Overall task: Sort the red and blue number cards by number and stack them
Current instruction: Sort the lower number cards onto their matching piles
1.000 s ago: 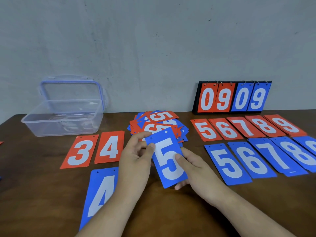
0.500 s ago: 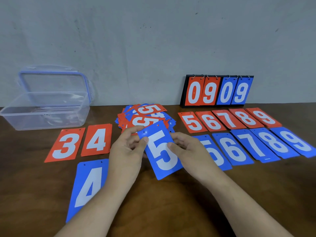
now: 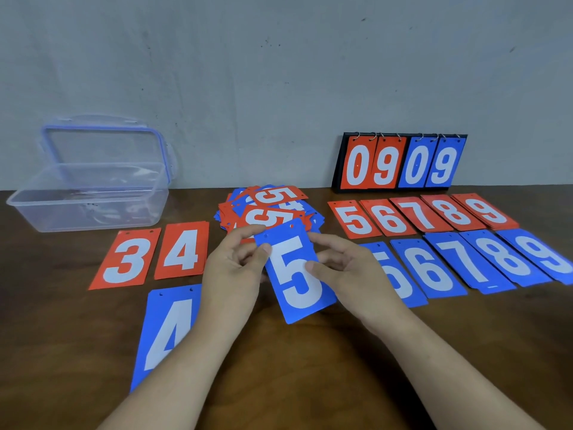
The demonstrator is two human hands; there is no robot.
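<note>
Holding a flat blue plastic card with a white number 5 [image 3: 294, 270] between them, the left hand [image 3: 234, 268] and the right hand [image 3: 347, 271] pinch its two side edges above the brown wooden table [image 3: 310, 367], just in front of the mixed pile of red and blue cards [image 3: 273, 209].

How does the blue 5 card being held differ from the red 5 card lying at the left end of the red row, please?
The blue 5 card is blue; the red 5 card is red. The blue one is held above the table by both hands, left hand and right hand; the red one lies flat on the table, untouched. The blue one looks larger, being nearer the camera. Both show a white 5 and punched holes at the top.
</note>
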